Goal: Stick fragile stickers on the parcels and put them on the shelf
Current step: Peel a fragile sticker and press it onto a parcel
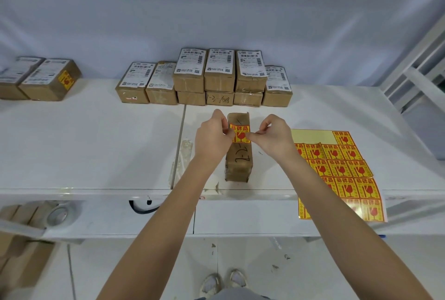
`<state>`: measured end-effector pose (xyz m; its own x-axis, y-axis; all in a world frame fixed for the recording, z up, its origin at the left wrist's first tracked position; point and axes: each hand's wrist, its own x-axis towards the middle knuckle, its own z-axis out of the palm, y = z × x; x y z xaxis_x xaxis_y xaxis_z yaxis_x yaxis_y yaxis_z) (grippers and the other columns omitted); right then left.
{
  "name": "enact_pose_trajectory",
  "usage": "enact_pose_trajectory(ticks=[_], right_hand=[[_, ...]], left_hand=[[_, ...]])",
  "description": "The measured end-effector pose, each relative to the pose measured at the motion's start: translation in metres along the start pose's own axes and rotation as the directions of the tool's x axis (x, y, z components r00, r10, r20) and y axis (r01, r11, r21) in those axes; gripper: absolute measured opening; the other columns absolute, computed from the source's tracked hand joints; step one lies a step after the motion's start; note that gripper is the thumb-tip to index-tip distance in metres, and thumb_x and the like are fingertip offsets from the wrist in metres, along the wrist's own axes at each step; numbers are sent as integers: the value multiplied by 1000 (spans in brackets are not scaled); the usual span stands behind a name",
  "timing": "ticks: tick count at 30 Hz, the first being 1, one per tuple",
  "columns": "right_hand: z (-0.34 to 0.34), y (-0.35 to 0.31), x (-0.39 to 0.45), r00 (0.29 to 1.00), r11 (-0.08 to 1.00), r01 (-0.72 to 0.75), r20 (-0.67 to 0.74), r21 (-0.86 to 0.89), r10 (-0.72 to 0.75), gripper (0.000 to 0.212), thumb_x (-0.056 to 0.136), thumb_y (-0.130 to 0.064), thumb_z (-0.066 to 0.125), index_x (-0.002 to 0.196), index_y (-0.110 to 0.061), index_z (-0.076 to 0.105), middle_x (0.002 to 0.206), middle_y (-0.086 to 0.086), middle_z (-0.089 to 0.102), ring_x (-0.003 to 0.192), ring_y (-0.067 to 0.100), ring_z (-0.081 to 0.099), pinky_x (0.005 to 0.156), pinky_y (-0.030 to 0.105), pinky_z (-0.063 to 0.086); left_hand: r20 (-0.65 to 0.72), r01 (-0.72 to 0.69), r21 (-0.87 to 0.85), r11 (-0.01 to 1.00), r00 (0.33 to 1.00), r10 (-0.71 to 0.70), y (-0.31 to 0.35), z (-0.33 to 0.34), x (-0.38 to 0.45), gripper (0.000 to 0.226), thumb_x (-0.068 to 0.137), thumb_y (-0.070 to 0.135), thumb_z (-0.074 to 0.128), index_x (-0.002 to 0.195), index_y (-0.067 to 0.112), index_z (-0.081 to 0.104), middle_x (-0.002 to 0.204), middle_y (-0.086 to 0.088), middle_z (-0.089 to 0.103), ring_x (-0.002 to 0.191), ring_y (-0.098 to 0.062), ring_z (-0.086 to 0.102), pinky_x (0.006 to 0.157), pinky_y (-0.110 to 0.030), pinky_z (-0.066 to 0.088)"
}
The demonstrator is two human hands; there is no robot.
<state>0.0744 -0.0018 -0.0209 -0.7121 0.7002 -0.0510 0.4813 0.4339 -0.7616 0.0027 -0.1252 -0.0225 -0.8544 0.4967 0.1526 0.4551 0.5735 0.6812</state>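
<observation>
A brown cardboard parcel (239, 160) stands on its narrow side in the middle of the white table (96, 145). A yellow and red fragile sticker (240, 133) lies against its upper face. My left hand (213, 136) pinches the sticker's left edge, and my right hand (271, 137) pinches its right edge. To the right lies the sticker sheet (346, 169) with several stickers, hanging over the table's front edge.
Several labelled parcels (207, 78) are stacked along the wall at the back. Two more parcels (41, 79) sit at the far left, one bearing a fragile sticker. A white shelf frame (419, 68) stands at the right. A tape roll (59, 213) and boxes lie below left.
</observation>
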Motion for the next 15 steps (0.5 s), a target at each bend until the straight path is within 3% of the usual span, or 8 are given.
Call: enact_pose_trajectory(ticks=[4,9,15], right_hand=[[0,-2,-1,1000,999,9,0,-32,-9,35,74,-23,77,69,-21,42,66,-3,55,79,21,65,73,35,50],[0,-6,-1,1000,996,6,11,-91,-5,35,75,-25,76,69,-21,42,75,2,59,81,22,64,75,37,52],[1,-4,-10,999,994,50,6,-101,-49,21,82,-26,70,81,-16,51,76,-3,55,77,21,58,67,32,47]], left_hand=[[5,5,11,1000,1000,-5,1,-1,1,19,87,12,62,88,14,43,82,-1,57,72,-16,55,55,-19,37],[-3,14,38,999,1000,-14,3,-1,0,19,88,13,63,88,13,43,82,-2,58,70,-16,54,51,-13,33],[-17,-6,94,996,1000,7,10,0,-2,16,89,11,60,98,9,46,89,-9,64,79,-24,62,64,-28,48]])
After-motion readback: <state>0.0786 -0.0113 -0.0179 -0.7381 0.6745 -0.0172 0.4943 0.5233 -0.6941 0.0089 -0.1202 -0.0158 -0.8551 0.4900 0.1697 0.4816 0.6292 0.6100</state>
